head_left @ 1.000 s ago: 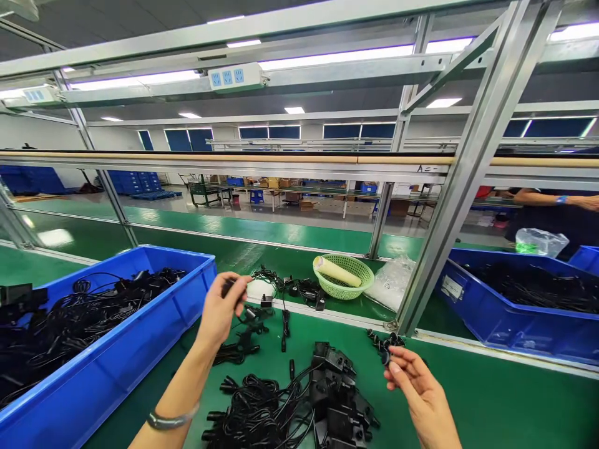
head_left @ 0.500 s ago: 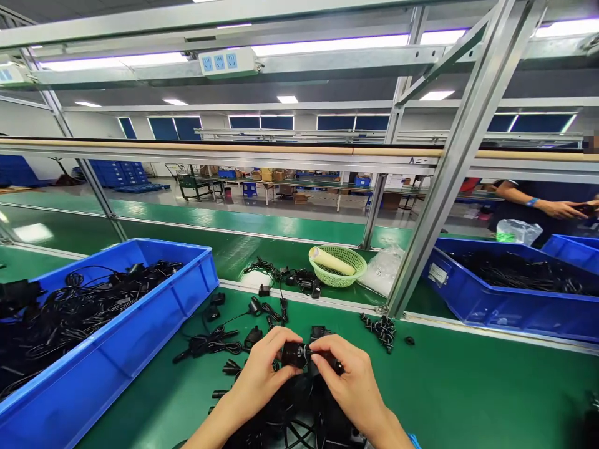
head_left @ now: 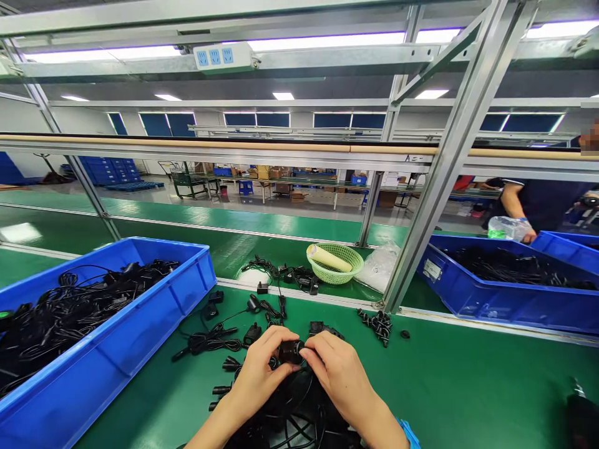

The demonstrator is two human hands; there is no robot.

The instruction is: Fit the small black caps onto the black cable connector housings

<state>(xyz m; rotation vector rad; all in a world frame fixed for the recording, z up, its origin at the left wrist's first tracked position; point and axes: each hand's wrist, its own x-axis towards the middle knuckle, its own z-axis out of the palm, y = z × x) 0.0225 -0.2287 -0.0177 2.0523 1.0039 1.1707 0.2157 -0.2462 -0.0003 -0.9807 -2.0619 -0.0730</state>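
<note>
My left hand point(head_left: 262, 368) is closed around a small black power adapter point(head_left: 289, 353), thumb below and fingers above. At the adapter's right end, the fingertips of my right hand point(head_left: 339, 374) are pinched together against it; whatever lies between them is too small and dark to make out. Beneath both hands is a tangle of black cables point(head_left: 299, 424), partly covered by my wrists. Black cable connectors point(head_left: 222, 391) stick out to the left of it. Just beyond my fingers sits another dark adapter point(head_left: 253, 334).
A blue bin point(head_left: 116, 349) full of black cabled adapters stands at left, another bin point(head_left: 505, 305) at right. A green basket point(head_left: 334, 274) holds a pale roll. Coiled black cords point(head_left: 378, 325) lie before the metal post point(head_left: 430, 181). A co-worker's hand point(head_left: 530, 236) is beside a plastic bag.
My right fingertips have closed in on the adapter's end, covering the shiny part seen there before. The co-worker's hand has dropped to the bag by the right bin. The view has shifted slightly.
</note>
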